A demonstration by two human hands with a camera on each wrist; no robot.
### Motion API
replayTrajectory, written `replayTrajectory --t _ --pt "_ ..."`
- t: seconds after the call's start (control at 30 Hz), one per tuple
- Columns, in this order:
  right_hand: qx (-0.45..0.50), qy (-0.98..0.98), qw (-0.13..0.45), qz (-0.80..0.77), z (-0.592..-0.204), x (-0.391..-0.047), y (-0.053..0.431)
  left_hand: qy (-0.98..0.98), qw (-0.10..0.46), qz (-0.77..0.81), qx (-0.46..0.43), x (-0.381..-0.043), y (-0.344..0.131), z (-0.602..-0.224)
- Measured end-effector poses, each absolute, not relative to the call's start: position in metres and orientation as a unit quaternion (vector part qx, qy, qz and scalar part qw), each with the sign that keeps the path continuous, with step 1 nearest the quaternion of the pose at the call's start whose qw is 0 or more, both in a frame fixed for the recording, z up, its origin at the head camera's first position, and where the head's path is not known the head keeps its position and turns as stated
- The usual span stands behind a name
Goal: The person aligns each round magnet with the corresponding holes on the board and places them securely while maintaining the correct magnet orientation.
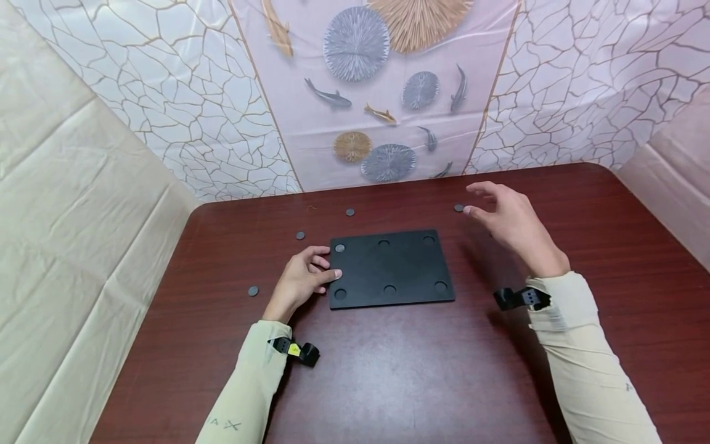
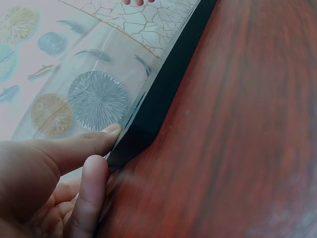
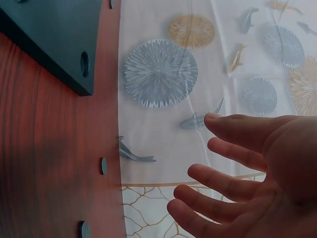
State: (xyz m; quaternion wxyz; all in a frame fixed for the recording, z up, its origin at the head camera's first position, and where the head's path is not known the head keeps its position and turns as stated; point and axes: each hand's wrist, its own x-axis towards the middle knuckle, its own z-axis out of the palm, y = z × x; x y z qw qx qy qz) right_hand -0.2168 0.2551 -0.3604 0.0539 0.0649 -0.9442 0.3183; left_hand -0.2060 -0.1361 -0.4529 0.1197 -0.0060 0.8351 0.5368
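Observation:
A flat black board (image 1: 391,268) with several round recesses lies on the table. A grey disc (image 1: 340,248) sits in its far-left recess. My left hand (image 1: 304,275) grips the board's left edge, thumb on top and the other fingers along the side; the left wrist view shows the thumb (image 2: 101,141) at the board's corner. Beyond the board's right side, my right hand (image 1: 513,225) hovers over the table with fingers spread and nothing in them. Its thumb appears close to a small dark disc (image 1: 458,208). Another disc (image 3: 84,229) shows in the right wrist view.
Loose discs lie left of and behind the board: one disc (image 1: 253,291) beside the left hand, one (image 1: 300,235) off the far-left corner, and one (image 1: 350,212) near the back edge. A patterned cloth (image 1: 383,123) hangs behind the reddish-brown table (image 1: 399,370).

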Motion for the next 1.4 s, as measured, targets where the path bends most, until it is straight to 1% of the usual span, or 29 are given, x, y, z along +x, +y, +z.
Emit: replayTrajectory --t 0.3,0.57,0.7,0.97,1.4 --pt "0.04 -0.947 0.032 0.316 -0.363 -0.217 0.262 0.835 0.119 0.537 -0.007 -0.205 -0.136 -0.453" --pt "0.04 -0.952 0.04 0.301 -0.368 -0.218 0.268 0.835 0.122 0.536 -0.008 -0.204 -0.136 -0.453" --pt "0.035 -0.956 0.034 0.289 -0.374 -0.219 0.272 0.834 0.125 0.538 -0.01 -0.203 -0.136 -0.453" --pt "0.024 -0.959 -0.003 0.282 -0.385 -0.223 0.282 0.831 0.122 0.543 -0.007 -0.204 -0.137 -0.454" --pt "0.023 -0.96 -0.048 0.274 -0.397 -0.226 0.295 0.832 0.122 0.541 -0.002 -0.206 -0.137 -0.454"
